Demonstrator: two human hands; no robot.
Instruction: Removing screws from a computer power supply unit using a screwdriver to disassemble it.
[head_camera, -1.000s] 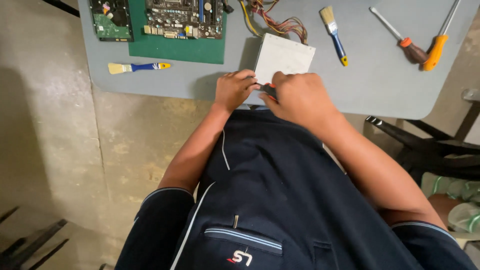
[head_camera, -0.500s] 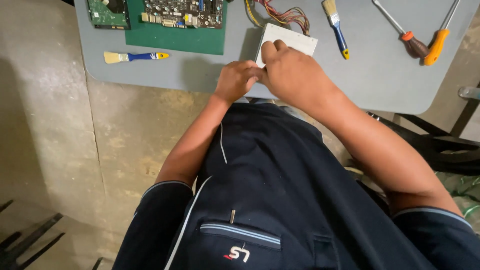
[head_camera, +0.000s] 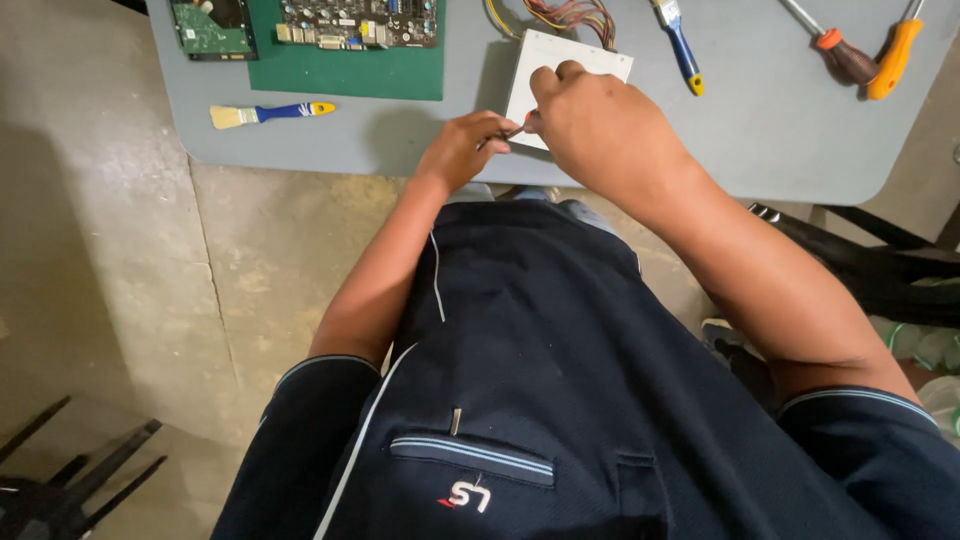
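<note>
While the left hand (head_camera: 462, 150) pinches a thin tool tip, the right hand (head_camera: 600, 125) clamps the white boxy metal power supply (head_camera: 560, 62) — rigid, likely heavy; grip its near edges.

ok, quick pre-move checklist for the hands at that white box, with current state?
1. Both hands at the work: ok. Left hand and right hand meet at the near edge of the white metal box.
2. Small tool between the fingers: cannot tell; only a thin tip shows.
3. Box fully on the grey table: ok, it lies flat near the front edge.
4. Wire bundle free of the hands: ok, it leaves the far side.
5. Spare tools in reach: ok. Screwdrivers and a blue-handled brush lie right of the box.
6. Circuit board on the green mat: ok, apart from the hands.
</note>
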